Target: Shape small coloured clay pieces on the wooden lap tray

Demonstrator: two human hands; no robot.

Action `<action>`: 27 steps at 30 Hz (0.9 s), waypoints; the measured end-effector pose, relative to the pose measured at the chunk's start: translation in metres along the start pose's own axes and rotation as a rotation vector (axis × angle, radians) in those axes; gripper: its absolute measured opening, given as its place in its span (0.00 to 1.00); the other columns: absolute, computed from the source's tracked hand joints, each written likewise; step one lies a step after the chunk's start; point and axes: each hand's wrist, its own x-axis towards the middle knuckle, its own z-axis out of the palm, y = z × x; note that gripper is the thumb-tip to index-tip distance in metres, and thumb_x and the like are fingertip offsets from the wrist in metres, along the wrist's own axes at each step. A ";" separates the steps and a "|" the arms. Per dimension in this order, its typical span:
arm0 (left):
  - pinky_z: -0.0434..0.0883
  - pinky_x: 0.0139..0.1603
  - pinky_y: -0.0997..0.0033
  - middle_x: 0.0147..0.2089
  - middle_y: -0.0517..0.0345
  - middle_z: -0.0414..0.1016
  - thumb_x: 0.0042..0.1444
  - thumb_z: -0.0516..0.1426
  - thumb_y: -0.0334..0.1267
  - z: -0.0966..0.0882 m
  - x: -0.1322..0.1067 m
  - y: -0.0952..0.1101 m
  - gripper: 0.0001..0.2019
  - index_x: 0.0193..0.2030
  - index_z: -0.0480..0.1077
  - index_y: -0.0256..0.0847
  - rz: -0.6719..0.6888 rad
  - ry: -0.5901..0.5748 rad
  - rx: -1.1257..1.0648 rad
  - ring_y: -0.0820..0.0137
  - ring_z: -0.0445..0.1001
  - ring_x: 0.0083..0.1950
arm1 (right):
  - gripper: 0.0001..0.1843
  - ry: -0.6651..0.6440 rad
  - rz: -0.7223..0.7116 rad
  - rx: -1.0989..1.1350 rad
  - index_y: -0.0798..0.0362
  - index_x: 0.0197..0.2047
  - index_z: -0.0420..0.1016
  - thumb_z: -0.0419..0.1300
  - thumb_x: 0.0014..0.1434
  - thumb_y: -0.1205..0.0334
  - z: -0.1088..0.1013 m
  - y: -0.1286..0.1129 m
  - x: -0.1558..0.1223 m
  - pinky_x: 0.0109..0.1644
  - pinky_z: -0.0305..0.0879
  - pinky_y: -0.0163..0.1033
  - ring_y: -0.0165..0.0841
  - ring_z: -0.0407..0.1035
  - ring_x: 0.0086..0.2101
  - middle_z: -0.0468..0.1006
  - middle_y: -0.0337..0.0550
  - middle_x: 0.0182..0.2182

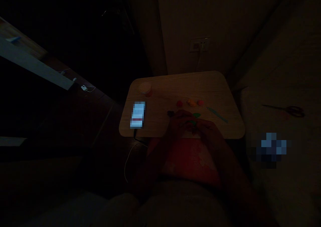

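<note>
Evidently pinched a green lump (192, 122) between left hand (179, 122) and right hand (207, 128), both seemingly closed on it, low over the near edge of the table (175, 83), likely for steadiness. Kept red bit (179, 103), orange bit (192, 102) and pink bit (200, 102) just beyond the grip, in easy reach. Left tool (217, 115) just right of it, phone (137, 115) well left, scissors (293, 110) far right, off the table

The room is very dim. A pale wall (200, 16) fills the upper centre and carries a socket (199, 45). Below it stands a small wood-grain counter (220, 86) with rounded corners. Dark wooden floor (82, 120) lies at left, and a light cushioned surface (288, 63) fills the right.
</note>
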 end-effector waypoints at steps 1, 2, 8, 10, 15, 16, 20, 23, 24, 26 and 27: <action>0.80 0.55 0.56 0.47 0.48 0.82 0.69 0.62 0.53 0.000 0.000 0.000 0.17 0.47 0.86 0.43 0.001 -0.003 -0.007 0.62 0.81 0.51 | 0.27 -0.003 0.007 -0.003 0.49 0.34 0.88 0.78 0.45 0.34 -0.001 0.001 0.001 0.33 0.71 0.41 0.35 0.72 0.28 0.85 0.47 0.30; 0.81 0.54 0.57 0.47 0.49 0.82 0.69 0.63 0.54 -0.001 0.000 0.000 0.17 0.46 0.86 0.43 0.002 -0.007 -0.017 0.62 0.81 0.50 | 0.27 -0.005 0.012 -0.011 0.49 0.35 0.88 0.79 0.44 0.34 -0.001 0.001 0.002 0.33 0.71 0.41 0.35 0.72 0.28 0.85 0.47 0.30; 0.82 0.45 0.65 0.45 0.52 0.83 0.66 0.67 0.50 0.000 0.000 0.002 0.13 0.43 0.85 0.43 0.054 -0.005 -0.149 0.65 0.83 0.44 | 0.24 -0.041 0.014 -0.037 0.49 0.33 0.89 0.81 0.40 0.41 -0.004 0.000 0.004 0.30 0.67 0.40 0.32 0.68 0.25 0.83 0.43 0.27; 0.82 0.46 0.65 0.45 0.51 0.83 0.66 0.67 0.47 0.000 0.000 0.003 0.11 0.44 0.85 0.42 0.064 -0.008 -0.172 0.66 0.83 0.45 | 0.22 -0.034 0.014 -0.035 0.49 0.34 0.89 0.82 0.40 0.43 -0.003 0.000 0.003 0.30 0.67 0.40 0.32 0.68 0.25 0.83 0.43 0.28; 0.82 0.50 0.62 0.47 0.49 0.84 0.68 0.65 0.48 0.000 -0.002 0.004 0.12 0.45 0.85 0.42 0.057 -0.002 -0.079 0.65 0.84 0.47 | 0.19 0.013 0.021 -0.043 0.49 0.32 0.89 0.81 0.42 0.46 -0.004 0.000 0.001 0.28 0.65 0.39 0.32 0.68 0.24 0.84 0.44 0.28; 0.82 0.51 0.61 0.47 0.48 0.84 0.69 0.64 0.49 0.000 -0.002 0.004 0.13 0.45 0.85 0.42 0.054 -0.009 -0.046 0.64 0.84 0.48 | 0.18 0.028 0.019 -0.046 0.49 0.32 0.89 0.81 0.43 0.46 -0.004 -0.001 0.000 0.28 0.64 0.39 0.32 0.68 0.24 0.84 0.44 0.28; 0.82 0.53 0.58 0.49 0.47 0.85 0.70 0.62 0.48 0.002 -0.003 0.004 0.13 0.47 0.84 0.42 0.066 -0.017 0.054 0.63 0.84 0.50 | 0.17 0.074 -0.002 -0.082 0.49 0.33 0.89 0.80 0.46 0.46 -0.002 -0.008 -0.003 0.28 0.65 0.38 0.34 0.71 0.26 0.85 0.45 0.28; 0.82 0.55 0.57 0.50 0.47 0.86 0.72 0.61 0.46 0.003 -0.002 0.007 0.13 0.51 0.84 0.43 0.090 -0.018 0.082 0.62 0.84 0.52 | 0.17 0.110 -0.008 -0.106 0.50 0.33 0.89 0.79 0.46 0.46 0.000 -0.011 -0.004 0.28 0.66 0.39 0.35 0.73 0.27 0.85 0.46 0.28; 0.82 0.56 0.57 0.51 0.46 0.86 0.72 0.61 0.45 0.004 -0.002 0.007 0.12 0.53 0.83 0.43 0.094 -0.022 0.084 0.62 0.84 0.53 | 0.17 0.120 -0.012 -0.113 0.50 0.32 0.89 0.79 0.46 0.46 0.000 -0.012 -0.004 0.28 0.66 0.39 0.35 0.73 0.27 0.85 0.47 0.28; 0.81 0.57 0.57 0.52 0.46 0.85 0.72 0.61 0.43 0.004 -0.001 0.008 0.12 0.54 0.83 0.43 0.100 -0.037 0.075 0.61 0.84 0.53 | 0.17 0.132 -0.021 -0.128 0.51 0.32 0.89 0.79 0.46 0.47 -0.001 -0.011 -0.004 0.28 0.66 0.39 0.35 0.73 0.26 0.85 0.47 0.27; 0.81 0.58 0.56 0.52 0.45 0.85 0.72 0.61 0.44 0.004 -0.001 0.009 0.13 0.54 0.83 0.42 0.102 -0.044 0.067 0.61 0.84 0.54 | 0.16 0.136 -0.027 -0.138 0.51 0.32 0.89 0.78 0.47 0.47 -0.002 -0.010 -0.004 0.28 0.66 0.39 0.35 0.73 0.26 0.85 0.47 0.27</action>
